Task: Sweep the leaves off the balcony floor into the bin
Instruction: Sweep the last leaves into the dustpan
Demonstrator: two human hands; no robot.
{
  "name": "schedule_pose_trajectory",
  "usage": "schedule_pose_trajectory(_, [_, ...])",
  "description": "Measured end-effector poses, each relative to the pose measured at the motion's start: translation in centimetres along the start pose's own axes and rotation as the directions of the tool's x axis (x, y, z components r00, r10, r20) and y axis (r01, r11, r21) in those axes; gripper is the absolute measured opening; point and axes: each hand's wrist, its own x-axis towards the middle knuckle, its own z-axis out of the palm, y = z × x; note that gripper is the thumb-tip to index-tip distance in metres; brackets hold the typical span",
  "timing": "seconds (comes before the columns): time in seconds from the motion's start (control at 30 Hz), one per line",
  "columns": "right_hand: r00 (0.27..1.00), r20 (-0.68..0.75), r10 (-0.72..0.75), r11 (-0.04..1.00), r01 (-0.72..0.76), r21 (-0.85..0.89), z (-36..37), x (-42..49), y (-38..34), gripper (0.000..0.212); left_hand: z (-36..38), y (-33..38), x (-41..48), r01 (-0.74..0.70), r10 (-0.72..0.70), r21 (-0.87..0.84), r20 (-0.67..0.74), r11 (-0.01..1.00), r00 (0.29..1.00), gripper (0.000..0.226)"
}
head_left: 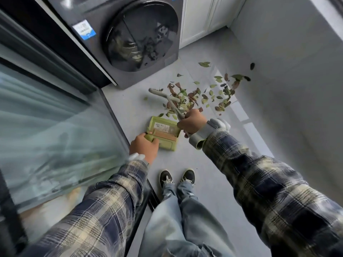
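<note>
Several green and reddish-brown leaves (202, 98) lie scattered on the grey floor ahead of me. My right hand (192, 123) grips the handle of a pale broom (164, 95), whose head rests on the floor at the left edge of the leaf pile. A green dustpan (165, 133) stands on the floor just below the pile, its mouth towards the leaves. My left hand (143, 146) grips the dustpan's handle at its near left side. No bin is in view.
A dark front-loading washing machine (130, 38) stands at the back left. Glass sliding doors (52, 117) run along the left. A white wall (297, 80) closes the right side. My shoes (177, 178) stand behind the dustpan.
</note>
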Motion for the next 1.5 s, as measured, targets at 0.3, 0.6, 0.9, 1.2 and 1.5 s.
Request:
schedule_pose_trajectory(0.3, [0.995,0.089,-0.054,0.977,0.071,-0.202,-0.2,0.9,-0.2,0.013,0.5,0.3,1.4,-0.029,0.029,0.008,-0.012,1.000,1.000,0.011])
schedule_pose_trajectory(0.6, [0.985,0.172,0.002,0.918,0.066,-0.391,-2.4,-1.2,3.1,0.010,0.5,1.0,1.8,-0.015,0.015,0.011,-0.034,1.000,0.999,0.014])
schedule_pose_trajectory(0.9, [0.986,0.149,-0.080,0.981,0.104,-0.161,-3.8,-1.0,2.7,0.032,0.5,1.1,1.8,-0.013,0.014,0.020,-0.043,1.000,0.999,0.014])
schedule_pose_trajectory(1.2, [0.999,0.022,-0.027,0.984,0.030,-0.178,-0.6,0.2,0.7,0.022,0.3,1.0,2.3,-0.032,0.032,0.013,-0.027,0.999,0.999,0.013])
schedule_pose_trajectory(1.5, [0.974,0.228,0.014,0.968,0.045,-0.249,-1.7,-1.5,1.2,0.005,0.4,1.0,2.0,-0.033,0.033,-0.001,-0.053,0.999,0.998,0.016])
